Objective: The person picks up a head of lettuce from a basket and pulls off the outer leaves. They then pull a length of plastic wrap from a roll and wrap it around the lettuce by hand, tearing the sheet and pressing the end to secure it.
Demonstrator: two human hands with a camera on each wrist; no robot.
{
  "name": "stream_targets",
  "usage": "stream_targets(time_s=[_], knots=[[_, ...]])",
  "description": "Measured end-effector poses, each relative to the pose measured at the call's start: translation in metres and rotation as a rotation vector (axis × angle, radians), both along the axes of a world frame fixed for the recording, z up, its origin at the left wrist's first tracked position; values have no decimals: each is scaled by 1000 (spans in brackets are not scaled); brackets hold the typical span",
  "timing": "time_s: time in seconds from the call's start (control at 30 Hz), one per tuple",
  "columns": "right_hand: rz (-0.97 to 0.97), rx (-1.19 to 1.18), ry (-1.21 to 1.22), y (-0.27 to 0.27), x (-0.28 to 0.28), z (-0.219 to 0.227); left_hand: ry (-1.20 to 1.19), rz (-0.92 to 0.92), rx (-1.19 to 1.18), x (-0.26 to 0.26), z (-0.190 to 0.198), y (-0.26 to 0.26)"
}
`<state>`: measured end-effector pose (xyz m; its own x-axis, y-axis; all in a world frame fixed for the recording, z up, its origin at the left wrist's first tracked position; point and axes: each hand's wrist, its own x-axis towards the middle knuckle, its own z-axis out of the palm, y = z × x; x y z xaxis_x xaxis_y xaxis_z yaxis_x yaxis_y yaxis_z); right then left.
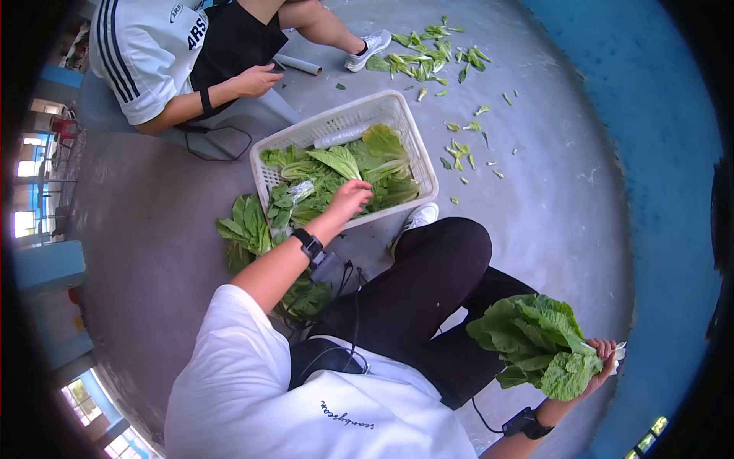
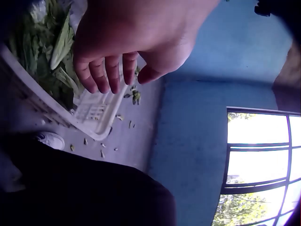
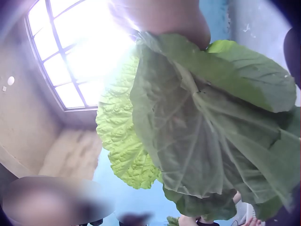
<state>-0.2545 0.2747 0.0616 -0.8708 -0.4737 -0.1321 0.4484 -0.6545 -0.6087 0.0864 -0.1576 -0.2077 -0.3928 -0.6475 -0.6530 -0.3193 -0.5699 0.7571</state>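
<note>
My right hand (image 1: 604, 361) grips a bunch of leafy greens (image 1: 539, 340) by its stem end, out to the right beside my leg. Broad green leaves (image 3: 188, 127) fill much of the right wrist view and hang below the hand. My left hand (image 1: 352, 200) is over the near side of a white plastic basket (image 1: 424, 164). Its fingers (image 2: 113, 75) are loosely extended with nothing between them. Under and around it lie loose greens in the basket, among them a pale-ribbed leaf (image 1: 338, 159) just beyond the fingertips.
A seated person (image 1: 245, 80) is beyond the basket at the upper left. More greens (image 1: 246, 226) lie on the floor left of the basket. Leaf scraps (image 1: 420, 57) are scattered to its right. A blue wall (image 1: 665, 191) rises on the right.
</note>
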Motion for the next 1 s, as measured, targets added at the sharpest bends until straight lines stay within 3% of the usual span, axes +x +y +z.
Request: stream_targets(time_s=[0.07, 0.17, 0.27, 0.37, 0.53, 0.67, 0.8, 0.87, 0.9, 1.0], knots=[[-19, 49, 2, -5, -3, -1, -247, -140, -177, 28, -83, -32], [-13, 66, 10, -22, -4, -3, -564, -293, -281, 33, -109, -64], [6, 106, 41, -30, -12, -12, -642, -332, -523, 23, -141, -89], [58, 150, 33, -31, -45, -27, -667, -364, -509, -6, -146, -113], [-56, 257, -67, -93, -49, -25, -740, -358, -606, -34, -181, -149], [48, 260, 12, -45, -96, -56, -757, -437, -680, -33, -220, -178], [17, 273, 0, -65, -97, -58, -794, -462, -553, -38, -222, -194], [-49, 295, -29, -104, -74, -52, -844, -486, -424, -38, -219, -203], [-42, 289, -24, -104, -75, -52, -912, -546, -523, -39, -219, -205], [-22, 273, -10, -103, -80, -53, -1028, -718, -413, -44, -207, -200]])
